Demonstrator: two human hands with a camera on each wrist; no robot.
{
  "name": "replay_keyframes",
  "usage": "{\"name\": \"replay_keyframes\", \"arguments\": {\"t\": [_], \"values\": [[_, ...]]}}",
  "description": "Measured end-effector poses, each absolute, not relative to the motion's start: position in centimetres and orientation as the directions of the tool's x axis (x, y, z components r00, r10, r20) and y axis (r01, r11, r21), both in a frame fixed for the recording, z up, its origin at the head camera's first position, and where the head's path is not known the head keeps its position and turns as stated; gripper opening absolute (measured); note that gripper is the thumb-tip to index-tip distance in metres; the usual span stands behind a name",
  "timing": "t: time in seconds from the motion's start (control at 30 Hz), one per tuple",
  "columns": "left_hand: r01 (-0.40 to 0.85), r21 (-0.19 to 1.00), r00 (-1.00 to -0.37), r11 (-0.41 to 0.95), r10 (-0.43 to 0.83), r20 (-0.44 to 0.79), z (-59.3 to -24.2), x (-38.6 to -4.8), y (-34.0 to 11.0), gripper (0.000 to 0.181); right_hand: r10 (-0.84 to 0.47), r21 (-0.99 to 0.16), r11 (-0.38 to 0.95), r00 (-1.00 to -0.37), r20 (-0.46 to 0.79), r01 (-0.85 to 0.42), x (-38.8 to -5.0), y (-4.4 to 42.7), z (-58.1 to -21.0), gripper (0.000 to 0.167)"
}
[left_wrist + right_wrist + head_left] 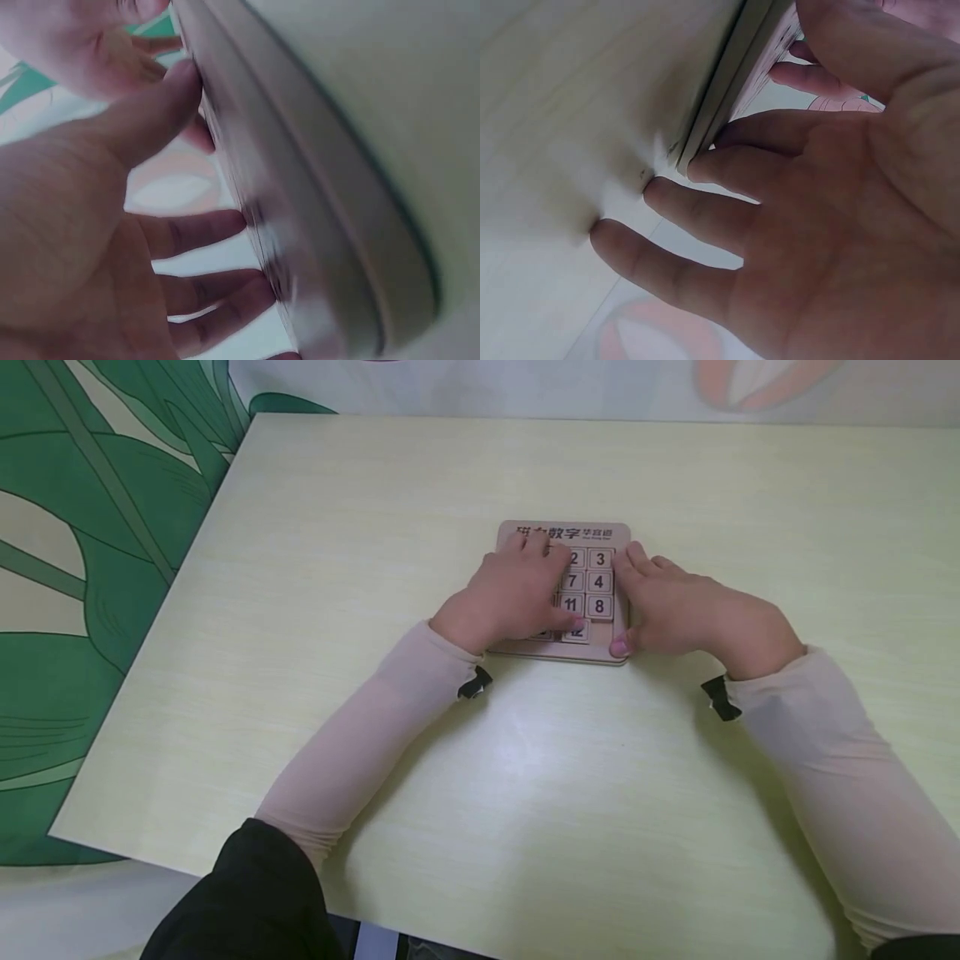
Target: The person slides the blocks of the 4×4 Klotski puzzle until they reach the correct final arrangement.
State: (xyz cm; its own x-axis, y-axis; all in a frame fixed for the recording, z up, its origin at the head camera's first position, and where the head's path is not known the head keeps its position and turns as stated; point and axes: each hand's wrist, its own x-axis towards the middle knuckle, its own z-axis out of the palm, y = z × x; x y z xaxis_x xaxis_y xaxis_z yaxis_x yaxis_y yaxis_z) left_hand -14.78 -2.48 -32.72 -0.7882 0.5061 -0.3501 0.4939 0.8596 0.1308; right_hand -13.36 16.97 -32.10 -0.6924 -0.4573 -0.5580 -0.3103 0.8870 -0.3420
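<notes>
A wooden number sliding puzzle (620,635) lies flat on the table, with numbered tiles such as 3, 4 and 8 in its frame. Across its left part rests my left hand (517,589), covering several tiles; the left wrist view shows its fingertips and thumb touching the top face. My right hand (678,610) is at the puzzle's right edge, thumb by the lower right corner. In the right wrist view its fingers are extended, some against the edge and others on the tabletop. A gap without a tile shows below the 8.
The pale table (360,552) extends around the puzzle on all sides. Green leaf patterns (97,552) cover the surface beyond its left edge. Black straps (475,682) show at the cuffs of both pale sleeves.
</notes>
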Motion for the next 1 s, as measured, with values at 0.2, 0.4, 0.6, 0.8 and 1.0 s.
{"name": "replay_keyframes", "arguments": {"t": [0.2,0.4,0.6,0.8,1.0], "values": [[0.455,-0.010,-0.851,0.890,0.432,-0.298,-33.0,-13.2,-1.1,0.084,-0.468,-0.343,0.881,-0.693,-0.548,-0.324,-13.4,16.9,-32.0,0.110],[0.397,-0.081,-0.898,0.914,0.370,-0.237,-33.0,-11.9,0.1,0.079,-0.479,-0.346,0.876,-0.695,-0.536,-0.336,-13.4,16.9,-32.0,0.108],[0.401,-0.006,-0.887,0.916,0.387,-0.252,-32.9,-11.1,1.0,0.075,-0.463,-0.340,0.884,-0.702,-0.541,-0.321,-13.3,17.0,-32.1,0.108],[0.423,-0.039,-0.879,0.905,0.400,-0.259,-32.5,-10.7,1.7,0.054,-0.466,-0.348,0.881,-0.709,-0.529,-0.319,-13.2,17.2,-32.2,0.107],[0.544,-0.005,-0.811,0.839,0.524,-0.260,-31.7,-10.4,1.3,0.019,-0.465,-0.350,0.881,-0.710,-0.529,-0.317,-13.2,17.1,-32.1,0.108]]}}
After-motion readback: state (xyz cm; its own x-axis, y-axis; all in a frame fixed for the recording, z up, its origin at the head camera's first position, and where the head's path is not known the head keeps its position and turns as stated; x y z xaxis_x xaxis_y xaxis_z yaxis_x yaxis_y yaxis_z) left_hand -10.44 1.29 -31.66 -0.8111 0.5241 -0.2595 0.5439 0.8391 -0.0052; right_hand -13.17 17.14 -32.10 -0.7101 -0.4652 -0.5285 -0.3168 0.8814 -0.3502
